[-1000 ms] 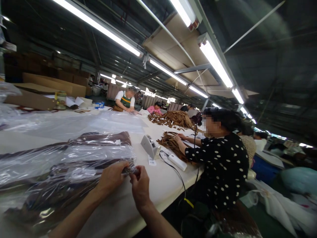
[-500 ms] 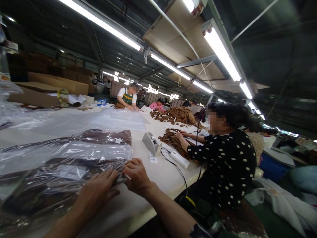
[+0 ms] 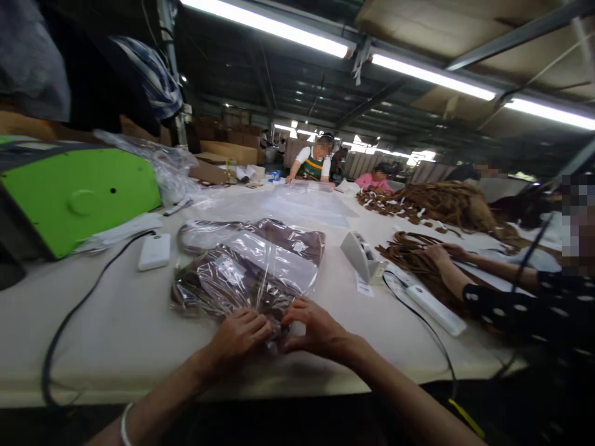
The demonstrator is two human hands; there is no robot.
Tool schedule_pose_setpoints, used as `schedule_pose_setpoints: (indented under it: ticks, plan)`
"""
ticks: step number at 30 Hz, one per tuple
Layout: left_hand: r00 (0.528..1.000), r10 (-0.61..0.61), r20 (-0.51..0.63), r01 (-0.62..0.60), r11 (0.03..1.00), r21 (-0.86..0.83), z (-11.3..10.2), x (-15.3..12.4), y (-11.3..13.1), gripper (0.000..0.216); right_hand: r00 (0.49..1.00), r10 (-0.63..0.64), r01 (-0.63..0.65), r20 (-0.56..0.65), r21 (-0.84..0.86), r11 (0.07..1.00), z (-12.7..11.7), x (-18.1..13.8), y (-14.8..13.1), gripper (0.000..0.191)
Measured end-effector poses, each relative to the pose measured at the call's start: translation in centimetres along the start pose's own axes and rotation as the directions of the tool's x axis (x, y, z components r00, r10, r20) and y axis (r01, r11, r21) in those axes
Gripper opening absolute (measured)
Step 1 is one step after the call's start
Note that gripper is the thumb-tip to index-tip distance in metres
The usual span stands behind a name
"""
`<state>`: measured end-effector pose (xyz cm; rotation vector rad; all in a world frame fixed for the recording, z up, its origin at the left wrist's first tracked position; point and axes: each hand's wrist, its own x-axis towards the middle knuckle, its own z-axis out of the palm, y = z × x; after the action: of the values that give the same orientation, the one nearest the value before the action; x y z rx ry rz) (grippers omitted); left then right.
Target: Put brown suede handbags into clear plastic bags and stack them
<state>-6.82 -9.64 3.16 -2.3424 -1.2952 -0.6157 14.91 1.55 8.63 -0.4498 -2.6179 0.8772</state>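
A clear plastic bag (image 3: 253,260) with a folded brown garment inside lies on the white table in front of me, a white paper sheet showing through it. Its near end is bunched up between my hands. My left hand (image 3: 239,337) is closed over the gathered plastic from the left. From the right, my right hand (image 3: 318,331) grips the same bunched end with bent fingers, the thumb curved below. Some of the fingertips are hidden in the folds of plastic.
To the left stand a green machine (image 3: 93,195) and a white box (image 3: 155,251) by a black cable. A tape dispenser (image 3: 365,259) and a white power strip (image 3: 434,310) lie to the right. A co-worker's hands (image 3: 441,254) handle brown straps. Clear sheets (image 3: 297,204) lie farther back.
The view has swung left and levelled, bringing the green machine into sight. My hands have drawn closer together at the bag's near end, and the bag now lies turned more toward me.
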Motion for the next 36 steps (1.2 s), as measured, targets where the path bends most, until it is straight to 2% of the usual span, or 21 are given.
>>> schedule_pose_setpoints:
  ticks: [2, 3, 5, 7, 9, 10, 11, 14, 16, 19, 21, 23, 25, 27, 28, 29, 31, 32, 34, 35, 36]
  plan:
    - [0.993, -0.088, -0.083, 0.090, 0.996, 0.026, -1.1, -2.8, -0.1, 0.030, 0.986, 0.169, -0.165, 0.000, 0.217, 0.962, -2.8, 0.4, 0.2, 0.016]
    - [0.983, -0.139, -0.120, 0.146, 0.988, 0.055, -1.7, -4.5, -0.3, 0.036, 0.963, 0.262, -0.237, -0.064, 0.265, 0.935, -4.4, 0.8, 0.7, 0.016]
    - [0.954, -0.251, -0.163, 0.274, 0.951, 0.144, -3.0, -8.0, -1.0, 0.043, 0.872, 0.403, -0.332, -0.276, 0.270, 0.904, -7.3, 1.8, 2.5, 0.016]
    - [0.908, -0.378, -0.178, 0.413, 0.879, 0.237, -4.2, -11.2, -2.0, 0.048, 0.750, 0.473, -0.415, -0.462, 0.228, 0.881, -9.4, 3.1, 5.0, 0.016]
    - [0.851, -0.488, -0.193, 0.525, 0.797, 0.299, -5.0, -13.5, -2.8, 0.052, 0.653, 0.548, -0.496, -0.523, 0.252, 0.831, -10.3, 4.7, 7.7, 0.020]
    - [0.830, -0.524, -0.192, 0.557, 0.767, 0.317, -5.2, -14.2, -3.0, 0.055, 0.630, 0.586, -0.520, -0.509, 0.284, 0.806, -10.2, 5.5, 8.9, 0.023]
    - [0.819, -0.544, -0.181, 0.572, 0.752, 0.327, -5.3, -14.7, -3.2, 0.057, 0.626, 0.618, -0.532, -0.475, 0.319, 0.784, -9.9, 6.4, 9.9, 0.026]
    - [0.823, -0.553, -0.130, 0.563, 0.764, 0.316, -5.0, -15.2, -3.4, 0.063, 0.684, 0.660, -0.542, -0.311, 0.389, 0.745, -8.0, 8.4, 11.9, 0.035]
    - [0.812, -0.568, -0.138, 0.582, 0.764, 0.278, -4.7, -15.0, -3.5, 0.065, 0.707, 0.662, -0.551, -0.249, 0.393, 0.736, -6.9, 8.9, 12.5, 0.033]
    - [0.782, -0.604, -0.154, 0.623, 0.748, 0.230, -4.4, -14.5, -3.7, 0.067, 0.707, 0.666, -0.563, -0.238, 0.380, 0.734, -6.1, 7.8, 13.1, 0.024]
    - [0.787, -0.601, -0.142, 0.617, 0.757, 0.218, -4.3, -13.9, -3.9, 0.068, 0.706, 0.659, -0.571, -0.260, 0.341, 0.747, -6.2, 5.8, 13.5, 0.023]
    - [0.800, -0.579, -0.157, 0.600, 0.771, 0.213, -4.2, -13.0, -4.2, 0.067, 0.690, 0.662, -0.597, -0.293, 0.288, 0.749, -6.5, 3.2, 13.8, 0.027]
    - [0.819, -0.550, -0.161, 0.573, 0.791, 0.213, -4.0, -11.6, -5.2, 0.063, 0.638, 0.700, -0.642, -0.320, 0.281, 0.713, -6.9, 0.5, 13.8, 0.033]
    - [0.834, -0.538, -0.120, 0.551, 0.805, 0.218, -3.9, -9.6, -7.2, 0.056, 0.559, 0.760, -0.684, -0.330, 0.334, 0.648, -7.1, -1.6, 13.0, 0.043]
    - [0.833, -0.546, -0.083, 0.550, 0.805, 0.222, -4.0, -8.5, -8.7, 0.052, 0.535, 0.779, -0.685, -0.325, 0.372, 0.626, -7.1, -2.3, 12.2, 0.048]
    - [0.826, -0.561, -0.050, 0.556, 0.799, 0.228, -4.2, -7.3, -10.4, 0.047, 0.537, 0.786, -0.669, -0.305, 0.413, 0.618, -6.9, -2.7, 11.2, 0.052]
    - [0.770, -0.638, -0.014, 0.620, 0.744, 0.250, -4.6, -4.8, -14.4, 0.044, 0.614, 0.763, -0.592, -0.202, 0.521, 0.615, -6.2, -2.6, 8.6, 0.057]
    - [0.712, -0.702, -0.027, 0.680, 0.679, 0.277, -4.9, -3.6, -16.4, 0.048, 0.675, 0.729, -0.540, -0.115, 0.597, 0.593, -5.7, -2.2, 7.3, 0.059]
    - [0.566, -0.821, -0.076, 0.791, 0.516, 0.329, -5.4, -1.5, -19.5, 0.060, 0.771, 0.634, -0.456, 0.066, 0.752, 0.476, -4.8, -1.0, 5.0, 0.061]
    - [0.527, -0.844, -0.098, 0.815, 0.470, 0.338, -5.7, -0.7, -20.4, 0.062, 0.791, 0.599, -0.436, 0.123, 0.800, 0.412, -4.4, -0.5, 4.2, 0.062]
    - [0.519, -0.847, -0.114, 0.824, 0.460, 0.332, -6.0, 0.0, -20.7, 0.062, 0.796, 0.588, -0.426, 0.145, 0.824, 0.374, -4.0, -0.1, 3.7, 0.061]
